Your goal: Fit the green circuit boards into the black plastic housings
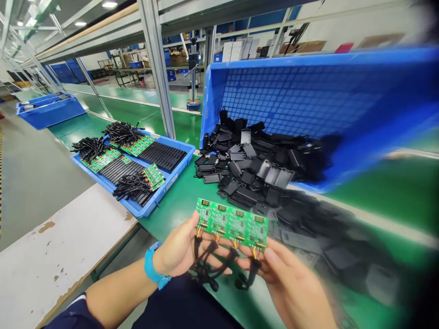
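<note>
A green circuit board panel [224, 224], made up of several joined boards with small digit displays, is held up in front of me. Black cables [207, 260] with red and yellow wire ends hang from its lower edge. My left hand [183, 249] grips the panel's left end, thumb on the front edge. At the right end my right hand [291, 274] pinches the lower corner, its fingers behind the board and cables. Just beyond the panel lies a heap of black plastic cases [247, 173], spilling onto the green bench.
A large blue crate [343, 87] lies tipped on its side, cases pouring from its mouth. To the left, a blue tray [151, 208] holds wired boards [135, 146] and rows of black pieces [164, 157]. A metal post [157, 68] rises behind. A worn white board [61, 251] sits lower left.
</note>
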`<state>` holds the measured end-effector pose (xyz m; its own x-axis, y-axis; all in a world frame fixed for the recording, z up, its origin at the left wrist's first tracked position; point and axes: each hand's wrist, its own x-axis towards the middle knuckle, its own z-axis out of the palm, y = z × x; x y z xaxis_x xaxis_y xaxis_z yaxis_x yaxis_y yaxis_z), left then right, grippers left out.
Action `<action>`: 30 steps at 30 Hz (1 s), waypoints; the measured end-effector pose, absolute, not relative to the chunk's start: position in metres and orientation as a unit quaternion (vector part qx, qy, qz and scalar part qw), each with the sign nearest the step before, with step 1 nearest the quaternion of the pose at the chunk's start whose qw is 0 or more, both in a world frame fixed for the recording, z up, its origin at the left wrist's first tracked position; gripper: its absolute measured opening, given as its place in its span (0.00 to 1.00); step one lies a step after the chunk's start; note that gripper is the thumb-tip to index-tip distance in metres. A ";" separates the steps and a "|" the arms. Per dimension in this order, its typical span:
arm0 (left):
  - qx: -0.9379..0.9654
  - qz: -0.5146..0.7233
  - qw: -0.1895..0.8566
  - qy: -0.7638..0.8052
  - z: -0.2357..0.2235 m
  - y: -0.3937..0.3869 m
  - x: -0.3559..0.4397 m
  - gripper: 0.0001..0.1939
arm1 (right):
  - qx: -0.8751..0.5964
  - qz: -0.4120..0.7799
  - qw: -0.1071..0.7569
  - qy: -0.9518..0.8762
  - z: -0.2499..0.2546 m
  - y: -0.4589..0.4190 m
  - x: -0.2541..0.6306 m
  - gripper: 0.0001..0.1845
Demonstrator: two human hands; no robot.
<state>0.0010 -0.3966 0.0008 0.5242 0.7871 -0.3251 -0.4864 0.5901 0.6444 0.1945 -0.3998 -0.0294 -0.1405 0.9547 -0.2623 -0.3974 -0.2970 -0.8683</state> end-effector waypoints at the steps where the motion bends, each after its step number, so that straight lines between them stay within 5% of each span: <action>1: 0.248 0.380 0.835 0.310 0.001 -0.397 0.002 0.37 | -0.432 0.684 0.494 -0.319 -0.029 -0.400 0.195 0.16; 15: 0.234 0.355 0.857 0.291 -0.015 -0.394 0.002 0.38 | -0.511 0.652 0.443 -0.342 -0.043 -0.395 0.201 0.23; 19: 0.244 0.417 0.805 0.343 -0.016 -0.393 0.008 0.26 | -0.637 0.348 0.457 -0.514 -0.032 -0.394 0.187 0.24; 22: 0.267 0.427 0.776 0.380 -0.018 -0.395 0.013 0.22 | -0.560 0.110 0.480 -0.667 -0.020 -0.391 0.169 0.16; 30: 0.384 0.427 0.663 0.481 -0.008 -0.399 0.024 0.17 | -0.456 0.105 0.464 -0.752 -0.013 -0.372 0.135 0.07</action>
<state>0.0237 -0.3992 -0.0077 0.1727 0.9351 -0.3095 -0.1976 0.3408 0.9192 0.1346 -0.3722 -0.0130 -0.1538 0.7837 0.6018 0.5879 0.5621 -0.5817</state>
